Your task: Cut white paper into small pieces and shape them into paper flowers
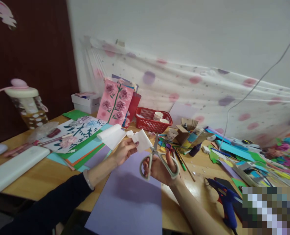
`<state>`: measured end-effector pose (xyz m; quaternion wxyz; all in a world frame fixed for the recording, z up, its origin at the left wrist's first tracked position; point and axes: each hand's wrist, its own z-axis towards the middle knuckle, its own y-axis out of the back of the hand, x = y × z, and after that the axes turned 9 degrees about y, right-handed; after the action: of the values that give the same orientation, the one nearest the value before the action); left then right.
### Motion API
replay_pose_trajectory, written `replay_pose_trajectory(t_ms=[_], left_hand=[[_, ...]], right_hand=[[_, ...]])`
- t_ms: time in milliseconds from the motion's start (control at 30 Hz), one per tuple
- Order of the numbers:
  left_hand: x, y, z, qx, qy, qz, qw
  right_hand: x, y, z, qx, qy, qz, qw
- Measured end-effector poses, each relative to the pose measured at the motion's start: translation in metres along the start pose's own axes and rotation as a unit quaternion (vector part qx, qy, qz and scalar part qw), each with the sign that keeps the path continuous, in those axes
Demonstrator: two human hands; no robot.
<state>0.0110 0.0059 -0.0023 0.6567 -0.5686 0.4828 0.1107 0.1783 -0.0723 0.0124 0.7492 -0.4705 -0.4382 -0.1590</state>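
My left hand (125, 150) pinches a small piece of white paper (143, 140) between thumb and fingers, above a purple sheet (127, 199). In my right hand (160, 169) are scissors (154, 150) with pale grey handles, thumb and fingers through the loops. The blades stand apart and point away from me, right beside the paper's right edge; whether they touch it I cannot tell. Behind my left hand lies a curled white paper sheet (112, 135), with small white scraps (130, 133) near it.
Behind stand a red basket (147, 125) with paper cups and a pink flower picture (115, 101). Coloured sheets (86, 156) and a white case (17, 168) lie left. Right are a blue glue gun (226, 195), brushes (184, 163), a dark bottle (195, 150) and craft scraps (242, 151).
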Motion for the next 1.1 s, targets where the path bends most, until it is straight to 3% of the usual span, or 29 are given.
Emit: replay_pose_trajectory(t_ms=[267, 667, 933, 1100], left_hand=[[-0.001, 0.004, 0.004, -0.022, -0.007, 0.012, 1.000], [-0.002, 0.008, 0.008, -0.047, -0.007, 0.053, 0.997], [-0.003, 0.016, 0.014, -0.059, 0.002, 0.097, 0.994], [-0.011, 0.013, 0.022, -0.038, 0.013, 0.119, 0.992]], right_hand=[[-0.004, 0.002, 0.001, -0.017, 0.030, 0.009, 0.999], [-0.020, 0.024, 0.004, -0.047, 0.030, 0.063, 0.996], [-0.026, 0.028, 0.004, -0.102, 0.007, 0.066, 0.993], [-0.032, 0.035, 0.002, -0.145, 0.001, 0.076, 0.987]])
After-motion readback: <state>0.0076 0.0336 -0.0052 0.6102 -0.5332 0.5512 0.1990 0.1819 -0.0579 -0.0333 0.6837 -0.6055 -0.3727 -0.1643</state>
